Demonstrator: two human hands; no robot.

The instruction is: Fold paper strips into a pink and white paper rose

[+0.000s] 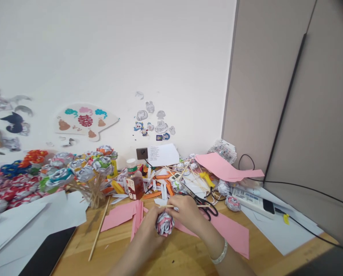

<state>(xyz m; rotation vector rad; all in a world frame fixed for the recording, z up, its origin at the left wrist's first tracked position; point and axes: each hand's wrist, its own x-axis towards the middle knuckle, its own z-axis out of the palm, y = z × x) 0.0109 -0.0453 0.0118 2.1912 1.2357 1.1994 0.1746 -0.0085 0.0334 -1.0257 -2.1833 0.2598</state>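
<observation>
My left hand (152,222) is closed around a pink and white paper rose (164,224), just above the table's front part. A thin wooden stick (203,206) lies level behind the bloom, and my right hand (182,209) is closed on it. The fingertips of both hands meet near the stick's left end; whether the stick is joined to the rose is hidden. Pink paper strips (137,220) are close to my left hand. Black-handled scissors (201,201) rest beyond my right wrist, next to a pink sheet (231,232).
Several finished paper flowers on sticks (92,170) stand bunched at the left. A jar with a white cap (134,182) is behind my hands, amid paper scraps. White sheets (22,222) and a black flat object (49,255) lie left; a power strip (253,201) lies right.
</observation>
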